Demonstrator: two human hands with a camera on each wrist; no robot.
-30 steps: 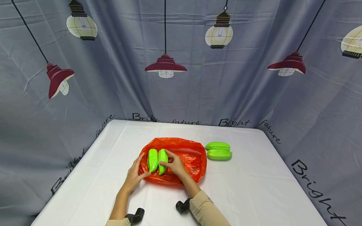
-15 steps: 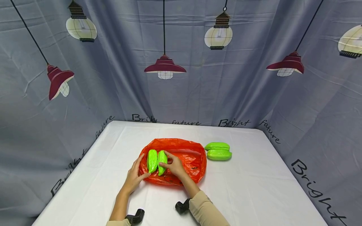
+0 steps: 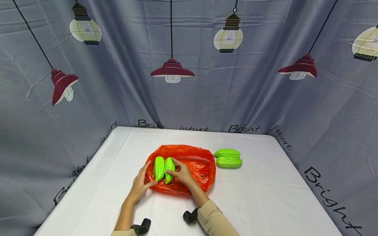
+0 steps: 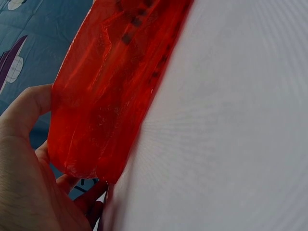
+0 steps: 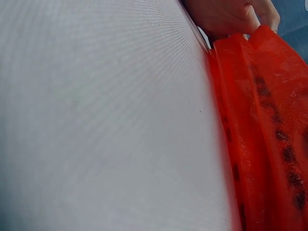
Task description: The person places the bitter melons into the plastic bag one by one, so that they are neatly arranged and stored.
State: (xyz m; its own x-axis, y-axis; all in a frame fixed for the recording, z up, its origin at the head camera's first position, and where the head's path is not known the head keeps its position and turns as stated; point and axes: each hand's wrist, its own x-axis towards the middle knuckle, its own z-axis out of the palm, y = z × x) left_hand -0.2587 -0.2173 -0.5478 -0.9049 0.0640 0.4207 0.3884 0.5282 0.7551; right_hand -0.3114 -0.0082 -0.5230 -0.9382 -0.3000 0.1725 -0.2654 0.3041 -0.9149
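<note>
An open red plastic bag lies on the table, its rim spread into an oval. Inside its left part, two elongated, ridged, bright green star fruits lie side by side: a left star fruit and a right star fruit. My right hand reaches over the near rim and pinches the right one between thumb and fingers. At the bag's left side my left hand rests with thumb and fingers spread along the outside. In the left wrist view, the thumb of the left hand touches the red plastic.
To the right of the bag, two more green star fruits lie together on the white table. Behind stands a grey curtain printed with lamps. Black wrist devices sit at both wrists.
</note>
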